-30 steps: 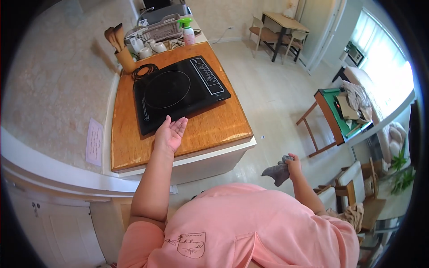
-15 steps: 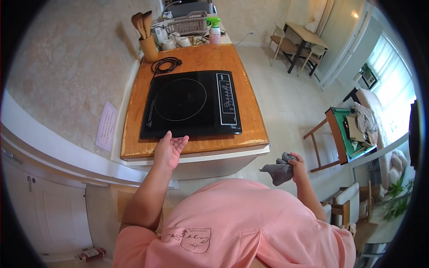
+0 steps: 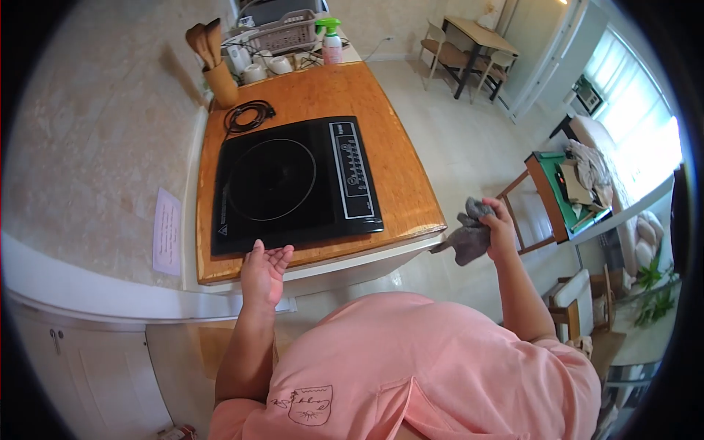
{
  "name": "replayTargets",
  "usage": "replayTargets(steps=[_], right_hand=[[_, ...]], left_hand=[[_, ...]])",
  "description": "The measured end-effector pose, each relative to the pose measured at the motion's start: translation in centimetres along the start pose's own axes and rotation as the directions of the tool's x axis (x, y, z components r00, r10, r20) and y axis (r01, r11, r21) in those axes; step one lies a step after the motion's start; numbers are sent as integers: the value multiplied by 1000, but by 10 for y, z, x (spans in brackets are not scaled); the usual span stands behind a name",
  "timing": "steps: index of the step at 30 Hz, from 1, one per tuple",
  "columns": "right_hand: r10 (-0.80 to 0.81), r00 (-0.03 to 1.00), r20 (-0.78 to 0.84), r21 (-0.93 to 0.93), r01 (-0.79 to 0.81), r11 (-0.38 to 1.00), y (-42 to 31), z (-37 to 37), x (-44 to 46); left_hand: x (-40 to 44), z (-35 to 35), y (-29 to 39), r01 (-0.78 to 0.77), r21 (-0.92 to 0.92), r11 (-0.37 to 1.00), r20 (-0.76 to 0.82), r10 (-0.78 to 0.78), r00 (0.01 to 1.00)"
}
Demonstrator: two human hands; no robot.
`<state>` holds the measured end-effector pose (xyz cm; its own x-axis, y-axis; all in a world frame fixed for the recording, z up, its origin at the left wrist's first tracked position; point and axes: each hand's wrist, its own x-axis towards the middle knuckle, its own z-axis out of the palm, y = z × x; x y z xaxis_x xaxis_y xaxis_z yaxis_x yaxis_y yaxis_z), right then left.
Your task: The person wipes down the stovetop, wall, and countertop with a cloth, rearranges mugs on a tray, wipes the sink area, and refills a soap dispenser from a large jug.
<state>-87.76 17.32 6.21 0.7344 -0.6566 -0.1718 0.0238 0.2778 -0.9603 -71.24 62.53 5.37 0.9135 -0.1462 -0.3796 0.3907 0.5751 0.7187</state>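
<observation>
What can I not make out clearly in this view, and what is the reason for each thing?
All in the head view:
Lilac sheet: writing too small to read.
Control panel: labels too small.
Cooktop: underside hidden by its own body.
Left hand: cannot tell whether its fingertips touch the cooktop.
Grey cloth: gripped part hidden by the right hand.
Reddish object: cut off by the bottom edge.

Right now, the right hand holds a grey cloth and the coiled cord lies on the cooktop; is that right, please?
Not quite: the head view shows the coiled cord on the wooden counter, beyond the cooktop; the right hand holds a grey cloth.
</observation>
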Motion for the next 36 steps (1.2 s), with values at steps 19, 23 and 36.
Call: replayTargets(steps=[19, 23, 36], right_hand=[[-61, 138, 989, -122, 968, 219, 9, 131, 177], [31, -135, 990, 126, 971, 203, -3, 97, 139], [20, -412, 911, 399, 892, 212, 6, 146, 267]], left_hand=[[-78, 140, -111, -1, -146, 989, -58, -8, 998], [-79, 228, -154, -120, -46, 992, 21, 121, 992], [18, 354, -135, -285, 756, 590, 235, 162, 958]])
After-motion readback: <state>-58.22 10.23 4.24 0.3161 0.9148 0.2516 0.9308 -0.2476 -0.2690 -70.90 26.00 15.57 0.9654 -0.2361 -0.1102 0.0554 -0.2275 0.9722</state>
